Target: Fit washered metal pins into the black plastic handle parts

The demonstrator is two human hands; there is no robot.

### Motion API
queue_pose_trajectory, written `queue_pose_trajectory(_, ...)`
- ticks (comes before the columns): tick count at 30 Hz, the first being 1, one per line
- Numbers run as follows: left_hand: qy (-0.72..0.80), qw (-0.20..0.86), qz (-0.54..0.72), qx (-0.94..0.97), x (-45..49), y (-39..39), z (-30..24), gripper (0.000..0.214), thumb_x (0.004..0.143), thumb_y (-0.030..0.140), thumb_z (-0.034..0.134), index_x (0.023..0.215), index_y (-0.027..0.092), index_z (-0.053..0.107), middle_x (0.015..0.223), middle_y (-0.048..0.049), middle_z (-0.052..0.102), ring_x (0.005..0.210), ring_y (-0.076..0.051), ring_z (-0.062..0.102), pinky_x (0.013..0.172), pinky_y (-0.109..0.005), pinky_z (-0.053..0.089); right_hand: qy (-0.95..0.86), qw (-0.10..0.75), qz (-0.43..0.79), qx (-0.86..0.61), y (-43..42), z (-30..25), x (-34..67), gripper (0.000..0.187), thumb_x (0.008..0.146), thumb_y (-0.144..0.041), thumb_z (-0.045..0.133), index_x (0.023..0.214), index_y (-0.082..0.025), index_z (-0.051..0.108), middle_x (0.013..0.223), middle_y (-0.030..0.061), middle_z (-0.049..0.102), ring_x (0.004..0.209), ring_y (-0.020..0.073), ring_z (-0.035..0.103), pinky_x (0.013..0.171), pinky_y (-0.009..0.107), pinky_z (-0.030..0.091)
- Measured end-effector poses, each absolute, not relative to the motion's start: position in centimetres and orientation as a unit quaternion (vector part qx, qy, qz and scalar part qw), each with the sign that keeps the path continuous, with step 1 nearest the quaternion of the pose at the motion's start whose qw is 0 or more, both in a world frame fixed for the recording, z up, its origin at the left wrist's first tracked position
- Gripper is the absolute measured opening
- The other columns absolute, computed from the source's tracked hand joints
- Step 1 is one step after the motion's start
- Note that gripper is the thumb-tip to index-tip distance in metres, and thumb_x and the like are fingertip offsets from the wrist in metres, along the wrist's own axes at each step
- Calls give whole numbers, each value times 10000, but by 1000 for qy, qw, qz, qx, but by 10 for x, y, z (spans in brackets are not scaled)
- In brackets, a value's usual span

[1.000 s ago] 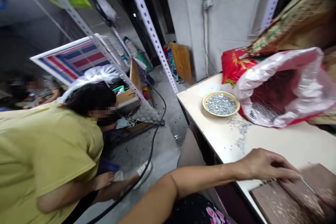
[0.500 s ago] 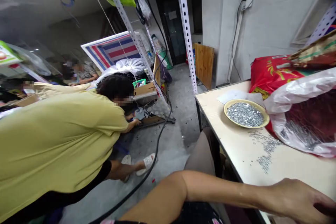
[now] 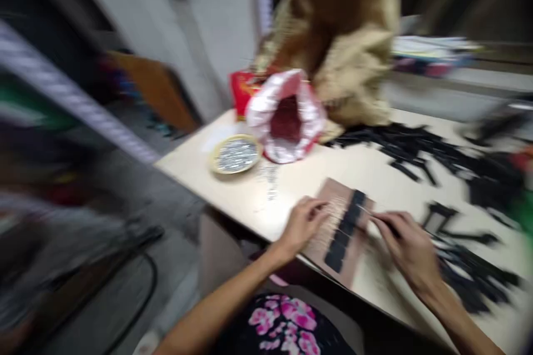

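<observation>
A flat pinkish-brown board [image 3: 360, 258] lies near the table's front edge, its surface blurred. A row of black pieces [image 3: 345, 233] runs lengthwise along it, beside a patch of small pale specks [image 3: 331, 216]. My left hand [image 3: 302, 226] is at the board's left side with thumb and fingers drawn together over the specks; anything between them is too blurred to make out. From the right, my right hand [image 3: 410, 247] pinches a thin, light-coloured rod [image 3: 366, 211], whose tip reaches toward the black pieces.
A yellow bowl [image 3: 214, 163] of small shiny metal parts stands at left, with loose ones [image 3: 270, 180] beside it. Behind are an open white-and-red bag [image 3: 258, 113] and a large tan sack [image 3: 353, 77]. Black parts [image 3: 400, 144] lie heaped at the back and right [image 3: 470, 272].
The view has swung right, from the person in yellow and the aisle to the tabletop. Both my hands now show at the board; earlier only one arm showed, reaching right.
</observation>
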State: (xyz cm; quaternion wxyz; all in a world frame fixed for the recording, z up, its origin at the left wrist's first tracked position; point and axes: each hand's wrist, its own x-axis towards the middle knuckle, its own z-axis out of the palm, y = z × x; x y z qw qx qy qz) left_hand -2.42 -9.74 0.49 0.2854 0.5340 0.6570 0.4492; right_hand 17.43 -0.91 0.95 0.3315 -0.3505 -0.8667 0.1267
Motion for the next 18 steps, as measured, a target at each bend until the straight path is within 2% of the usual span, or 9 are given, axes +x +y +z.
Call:
queue_pose_trajectory(2,652,217,417,595,-27,-87,-8,296,868,298,537,1128,192,629,1036,-96,644,990,-223,569,887,-393,473,-863,274,115,-408,-6,6,203,206,942,-297,451,968,-209,636,931,54,607,801,148,603,694,261,474)
queue_pose_trajectory(5,632,122,377,666,-19,-78,-24,343,893,303,489,1213,200,559,1167,-112,606,1121,-260,508,966,-462,430,-870,205,82,-440,8,1,217,223,952,-293,434,989,-215,639,929,46,603,786,139,596,656,242,444)
queue_pose_trajectory(9,608,57,290,737,-1,-83,-34,495,898,320,471,1350,130,405,1380,-155,464,1357,-312,279,1049,-500,365,-874,153,60,-457,32,-7,215,236,960,-298,419,930,-185,624,920,35,584,738,117,567,586,218,388)
queue_pose_trajectory(12,595,25,232,769,6,-86,-41,560,902,331,464,1387,83,332,1442,-173,384,1402,-321,156,1083,-521,319,-882,139,50,-447,42,-16,213,230,961,-288,416,914,-160,601,908,38,562,691,104,531,551,212,363)
queue_pose_trajectory(15,597,0,210,774,7,-85,-49,544,913,320,441,1385,73,332,1440,-176,387,1404,-315,147,1093,-524,306,-922,127,13,-366,35,-24,215,211,965,-209,385,919,-125,573,858,45,538,686,110,496,538,216,368)
queue_pose_trajectory(18,611,-8,211,763,7,-83,-56,521,923,309,418,1378,67,346,1431,-183,398,1401,-302,167,1095,-512,313,-977,110,-21,-182,22,-25,217,211,958,-117,343,909,-126,548,774,21,507,687,118,472,534,226,374)
